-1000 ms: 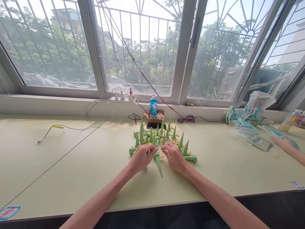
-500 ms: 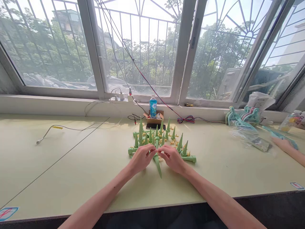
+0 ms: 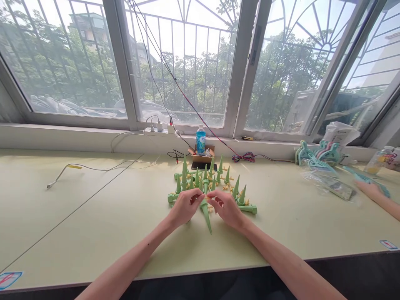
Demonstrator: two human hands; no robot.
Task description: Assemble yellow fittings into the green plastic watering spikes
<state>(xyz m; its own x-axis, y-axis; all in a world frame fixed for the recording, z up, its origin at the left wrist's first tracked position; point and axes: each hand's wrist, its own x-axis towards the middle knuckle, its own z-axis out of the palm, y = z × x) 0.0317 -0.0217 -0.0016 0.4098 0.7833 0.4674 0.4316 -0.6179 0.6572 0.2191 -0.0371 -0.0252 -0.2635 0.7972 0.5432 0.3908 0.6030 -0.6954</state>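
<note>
The left hand (image 3: 184,206) pinches the wide end of a smooth green spike (image 3: 206,216). The right hand (image 3: 228,208) pinches the same end, where a tiny yellow piece (image 3: 208,198) shows. The spike lies on the pale matte table (image 3: 93,225), its tip toward the person. Just behind stand many similar plastic cones (image 3: 220,164), pointed upward, and farther back a clear bottle (image 3: 200,141).

The pale desk (image 3: 93,216) bears green spikes (image 3: 218,175) at centre, a cable (image 3: 81,168) at ten o'clock, a box (image 3: 203,158) at twelve, hangers (image 3: 315,154) at two.
</note>
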